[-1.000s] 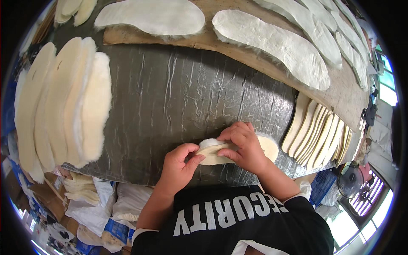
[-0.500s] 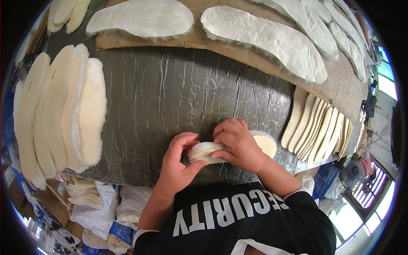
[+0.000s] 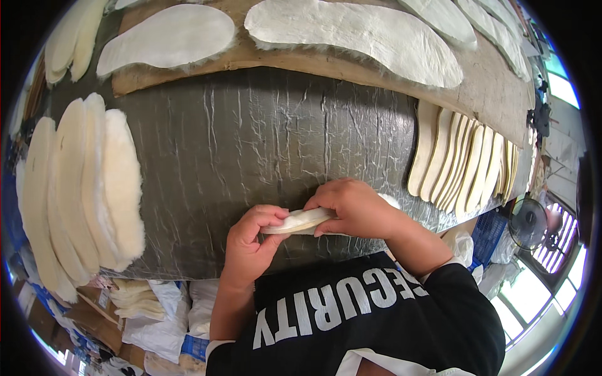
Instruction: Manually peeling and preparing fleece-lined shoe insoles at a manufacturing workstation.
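Close to the table's near edge, both hands hold a cream insole (image 3: pixel 304 220) with white fleece, turned on its side so its layered edge shows. My left hand (image 3: pixel 252 237) pinches the insole's left end between thumb and fingers. Farther along the same edge, my right hand (image 3: pixel 356 210) grips it, thumb below and fingers above. A small piece of white fleece shows behind my right hand; the rest of that end is hidden by the hand and wrist.
Fleecy insoles (image 3: pixel 81 182) lie overlapped at the left. A row of thin cream insoles (image 3: pixel 461 160) stands at the right. Large white fleece-edged pieces (image 3: pixel 351 34) rest on a brown board (image 3: pixel 288 61) at the back. The dark table top (image 3: pixel 263 138) is wrinkled.
My left fingers have closed onto the insole's left end, and its edge looks flatter and more pressed together. The insole's right end is now mostly hidden. The whole view has shifted slightly.
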The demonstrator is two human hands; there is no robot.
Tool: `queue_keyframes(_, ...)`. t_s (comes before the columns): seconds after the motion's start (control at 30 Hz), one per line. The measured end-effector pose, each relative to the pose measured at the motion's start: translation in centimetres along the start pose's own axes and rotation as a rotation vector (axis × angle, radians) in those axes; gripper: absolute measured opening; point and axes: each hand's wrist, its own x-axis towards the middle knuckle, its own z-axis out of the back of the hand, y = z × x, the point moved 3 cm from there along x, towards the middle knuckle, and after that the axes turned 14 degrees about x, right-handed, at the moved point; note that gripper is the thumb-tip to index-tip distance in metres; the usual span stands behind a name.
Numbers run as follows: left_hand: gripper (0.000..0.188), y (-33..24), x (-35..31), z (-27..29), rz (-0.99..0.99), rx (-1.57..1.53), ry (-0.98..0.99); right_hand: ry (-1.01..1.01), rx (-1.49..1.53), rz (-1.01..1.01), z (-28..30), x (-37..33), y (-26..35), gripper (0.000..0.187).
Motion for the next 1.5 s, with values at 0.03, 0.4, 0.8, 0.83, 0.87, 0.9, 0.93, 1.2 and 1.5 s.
queue_keyframes(0.03, 0.028, -0.5, 0.1, -0.1, -0.001, 0.002, 0.006, -0.006, 0.003, -0.001, -0.1, -0.1, 0.1, 0.036)
queue_keyframes(0.4, 0.031, -1.8, 0.7, -0.6, -0.184, 0.401, 0.097, -0.116, -0.081, 0.075, -0.9, -1.3, 1.4, 0.03)
queue_keyframes(0.8, 0.028, -3.9, 1.0, -1.8, -0.517, 0.415, 0.016, -0.209, -0.079, 0.294, -0.8, -3.2, 2.5, 0.024)
queue_keyframes(0.83, 0.028, -4.3, 1.0, -1.8, -0.523, 0.42, 0.022, -0.217, -0.078, 0.299, -0.5, -3.5, 2.6, 0.024)
queue_keyframes(0.87, 0.03, -4.7, 1.0, -1.9, -0.55, 0.455, 0.053, -0.194, 0.012, 0.252, -0.1, -3.7, 2.7, 0.023)
queue_keyframes(0.9, 0.031, -5.1, 1.0, -2.0, -0.578, 0.488, 0.084, -0.171, 0.101, 0.207, 0.1, -4.0, 2.6, 0.021)
queue_keyframes(0.93, 0.031, -5.4, 1.1, -2.3, -0.587, 0.494, 0.092, -0.182, 0.101, 0.213, 0.2, -4.3, 2.6, 0.021)
queue_keyframes(1.2, 0.105, -3.6, 2.3, -5.7, -0.092, -0.224, 0.03, -0.444, 0.672, -0.045, 0.4, -5.5, 0.2, 0.011)
queue_keyframes(1.5, 0.101, -3.5, 3.8, -9.1, 0.078, -0.454, 0.04, -0.474, 0.481, 0.171, 1.3, -6.5, 0.0, 0.026)
